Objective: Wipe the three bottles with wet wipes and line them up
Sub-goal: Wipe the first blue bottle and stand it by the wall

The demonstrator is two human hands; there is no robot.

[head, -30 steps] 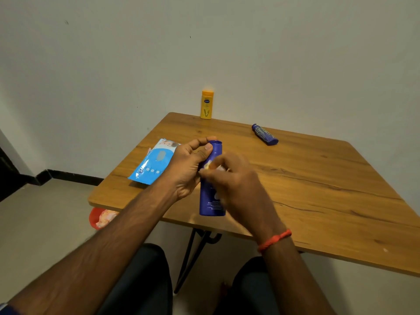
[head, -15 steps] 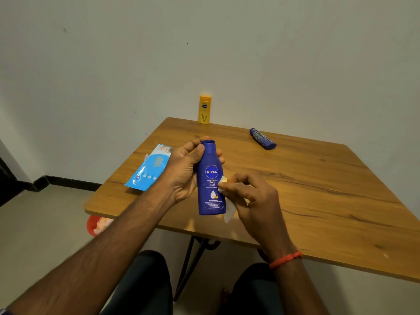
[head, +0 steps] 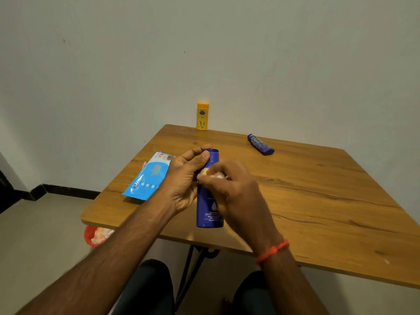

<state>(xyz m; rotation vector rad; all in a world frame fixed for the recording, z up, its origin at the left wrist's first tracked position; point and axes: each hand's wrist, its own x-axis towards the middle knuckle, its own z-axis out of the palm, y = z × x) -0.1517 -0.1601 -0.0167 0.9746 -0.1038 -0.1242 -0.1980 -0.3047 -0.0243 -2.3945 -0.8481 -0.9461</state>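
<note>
My left hand point(head: 184, 180) grips a tall blue lotion bottle point(head: 208, 212) upright near the table's front edge, thumb by the cap. My right hand point(head: 234, 189) pinches a white wet wipe point(head: 217, 175) against the bottle's upper front, hiding most of the label. A yellow bottle point(head: 202, 116) stands upright at the table's far edge by the wall. A small dark blue bottle point(head: 260, 144) lies on its side at the back right.
A light blue wet-wipe pack point(head: 147, 177) lies flat on the wooden table point(head: 318, 201) left of my hands. A red bin point(head: 91, 235) with crumpled wipes sits on the floor under the table's left corner. My knees are below the front edge.
My right hand has moved the wipe up from the lower right side of the blue bottle to its upper front, covering the label. The left hand keeps its grip.
</note>
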